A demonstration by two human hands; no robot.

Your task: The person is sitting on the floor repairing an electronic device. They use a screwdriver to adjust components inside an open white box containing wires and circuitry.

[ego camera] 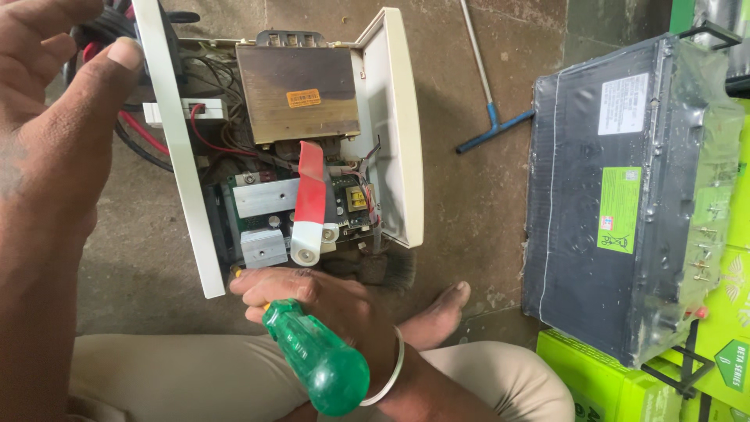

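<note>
Right hand clamped on a green-handled screwdriver, its tip apparently at the opened cream casing's lower edge on the floor, left hand gripping the top; steadiness counts.

On the brown metal block inside the open white casing in front of me sits a small orange rectangular sticker, near the block's middle. To my right on the floor stands a large dark grey box-shaped battery wrapped in clear plastic film. Its top bears a white rectangular label towards the far end and a bright green rectangular label nearer the middle, with a small red-and-blue patch at that label's lower left. Under and beside the battery lie lime-green cardboard cartons, one carrying a darker green tag-shaped mark.
</note>
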